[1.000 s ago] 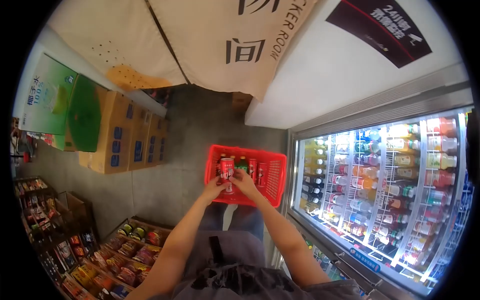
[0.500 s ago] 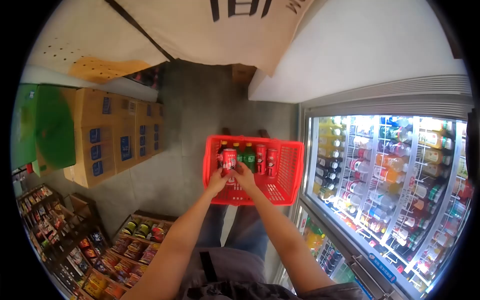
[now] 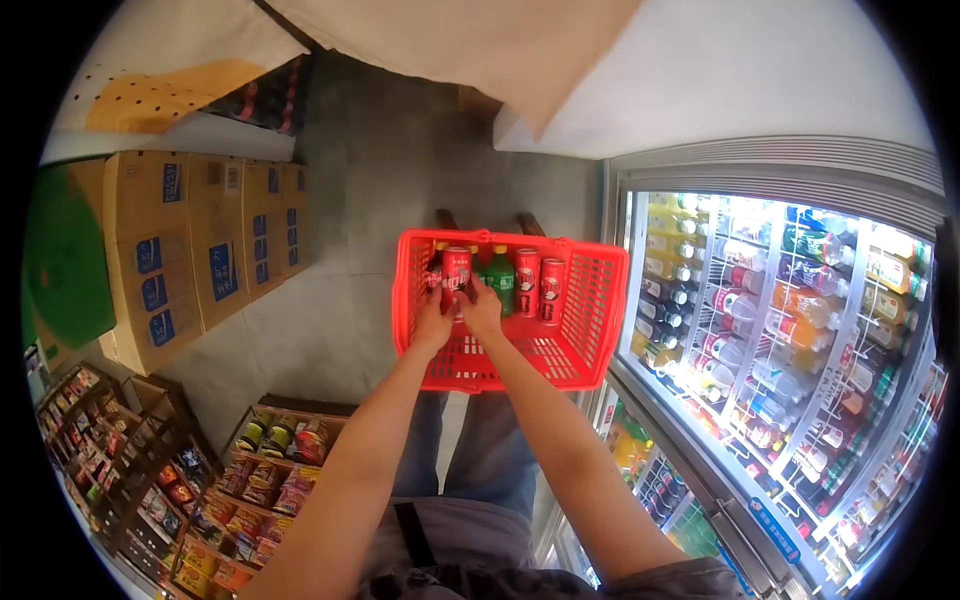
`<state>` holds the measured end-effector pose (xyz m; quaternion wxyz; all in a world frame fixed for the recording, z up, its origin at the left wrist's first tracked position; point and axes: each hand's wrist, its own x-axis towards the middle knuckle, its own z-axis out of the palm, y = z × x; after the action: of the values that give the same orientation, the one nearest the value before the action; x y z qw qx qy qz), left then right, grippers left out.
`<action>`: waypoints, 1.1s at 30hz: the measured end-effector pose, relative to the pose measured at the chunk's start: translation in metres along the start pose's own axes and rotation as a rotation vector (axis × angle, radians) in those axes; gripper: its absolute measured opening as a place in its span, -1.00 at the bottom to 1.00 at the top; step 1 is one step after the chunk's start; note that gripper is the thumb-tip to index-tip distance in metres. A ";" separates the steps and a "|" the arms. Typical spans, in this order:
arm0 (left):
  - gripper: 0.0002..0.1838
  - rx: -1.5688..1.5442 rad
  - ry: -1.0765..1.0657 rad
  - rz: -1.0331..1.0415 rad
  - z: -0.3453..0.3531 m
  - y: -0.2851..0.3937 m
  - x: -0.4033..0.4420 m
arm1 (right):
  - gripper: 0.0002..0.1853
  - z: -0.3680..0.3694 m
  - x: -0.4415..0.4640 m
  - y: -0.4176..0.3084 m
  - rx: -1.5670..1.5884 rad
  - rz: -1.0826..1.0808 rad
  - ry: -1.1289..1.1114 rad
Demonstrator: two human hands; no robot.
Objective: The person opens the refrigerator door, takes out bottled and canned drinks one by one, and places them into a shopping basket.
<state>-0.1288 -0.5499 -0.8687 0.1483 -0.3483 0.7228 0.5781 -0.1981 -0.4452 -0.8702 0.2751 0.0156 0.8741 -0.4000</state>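
Red can [image 3: 457,266]: held between my left hand [image 3: 433,318] (its one o'clock) and right hand [image 3: 482,309] (its eleven). Green bottle [image 3: 501,281]: right hand's one o'clock.

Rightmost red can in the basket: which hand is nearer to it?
The right hand. It is just to the left of that can, gripping another red can; the left hand is farther left, on that held can's far side.

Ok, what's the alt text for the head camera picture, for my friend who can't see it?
The left hand and right hand hold a red can at a red basket with green bottles and more cans. A lit fridge stands right, boxes left.
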 end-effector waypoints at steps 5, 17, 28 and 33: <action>-0.32 0.247 0.150 0.067 0.009 0.003 -0.006 | -0.35 -0.008 -0.009 -0.006 0.088 0.079 -0.048; -0.48 -0.066 0.051 -0.013 -0.012 0.044 -0.075 | -0.50 -0.080 -0.073 -0.042 0.244 0.101 -0.058; -0.68 -0.269 -0.112 0.110 -0.053 0.160 -0.115 | -0.53 -0.187 -0.138 -0.094 0.796 0.243 -0.006; -0.71 -0.334 -0.253 0.200 -0.031 0.233 -0.134 | -0.53 -0.251 -0.168 -0.113 0.954 0.189 0.145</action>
<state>-0.1849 -0.5139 -0.6068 0.1200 -0.2194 0.6235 0.7407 -0.2008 -0.3121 -0.5763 0.2109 0.2469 0.6053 -0.7268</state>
